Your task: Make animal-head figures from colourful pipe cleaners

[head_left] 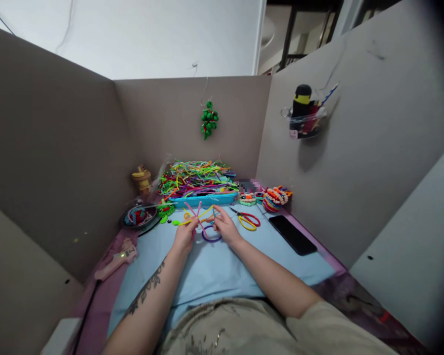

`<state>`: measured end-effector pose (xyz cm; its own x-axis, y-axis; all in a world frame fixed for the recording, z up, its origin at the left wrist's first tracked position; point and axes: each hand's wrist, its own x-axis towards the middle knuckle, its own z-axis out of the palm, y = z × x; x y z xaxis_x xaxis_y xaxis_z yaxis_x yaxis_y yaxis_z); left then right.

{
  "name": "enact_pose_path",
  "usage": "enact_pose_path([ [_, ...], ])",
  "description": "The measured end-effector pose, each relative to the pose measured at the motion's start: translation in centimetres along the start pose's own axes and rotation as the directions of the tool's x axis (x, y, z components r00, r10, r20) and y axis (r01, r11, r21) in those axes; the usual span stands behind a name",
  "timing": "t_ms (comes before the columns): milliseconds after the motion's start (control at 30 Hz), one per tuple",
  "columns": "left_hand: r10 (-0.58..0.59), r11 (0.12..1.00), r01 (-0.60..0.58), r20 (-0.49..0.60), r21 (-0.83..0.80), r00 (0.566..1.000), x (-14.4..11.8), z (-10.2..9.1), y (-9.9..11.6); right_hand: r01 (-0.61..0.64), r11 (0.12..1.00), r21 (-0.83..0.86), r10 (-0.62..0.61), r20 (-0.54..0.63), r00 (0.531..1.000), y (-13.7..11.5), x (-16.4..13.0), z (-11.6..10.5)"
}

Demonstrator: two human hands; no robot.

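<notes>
My left hand [186,233] and my right hand [225,226] meet over a light blue mat [214,268], both pinching a small bundle of pipe cleaners [200,215]. Pink, yellow and blue strands stick up and sideways from between my fingers. A purple loop [211,237] of the same bundle hangs down onto the mat between my hands.
A blue tray [203,198] heaped with several coloured pipe cleaners sits behind my hands. Scissors [247,219] and a black phone [292,234] lie to the right, a round dish [139,216] and a pink glue gun [115,260] to the left. Grey partition walls enclose the desk.
</notes>
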<state>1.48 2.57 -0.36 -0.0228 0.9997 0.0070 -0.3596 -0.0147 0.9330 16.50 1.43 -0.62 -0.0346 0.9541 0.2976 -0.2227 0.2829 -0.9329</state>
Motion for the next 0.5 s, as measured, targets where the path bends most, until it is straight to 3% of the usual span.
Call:
enact_pose_path([
  [100,-0.002,1.000,0.002,-0.028,0.000,1.000,0.3,-0.4,0.1,0.010,1.000,-0.021,-0.011,-0.016,1.000,0.0,-0.1,-0.4],
  [300,0.028,0.993,-0.022,-0.048,0.118,0.998,0.0,-0.4,0.0,0.010,0.988,-0.155,0.010,0.128,0.992,0.1,-0.8,0.4],
  [400,0.108,0.979,-0.107,0.000,0.176,0.994,-0.5,0.1,0.2,0.090,0.965,-0.247,-0.070,0.090,0.994,-0.1,-1.0,0.9],
  [500,0.155,0.967,-0.157,0.027,0.199,0.988,-0.9,0.5,0.3,0.078,0.962,-0.260,-0.071,0.036,0.997,-0.1,-0.8,0.9],
])
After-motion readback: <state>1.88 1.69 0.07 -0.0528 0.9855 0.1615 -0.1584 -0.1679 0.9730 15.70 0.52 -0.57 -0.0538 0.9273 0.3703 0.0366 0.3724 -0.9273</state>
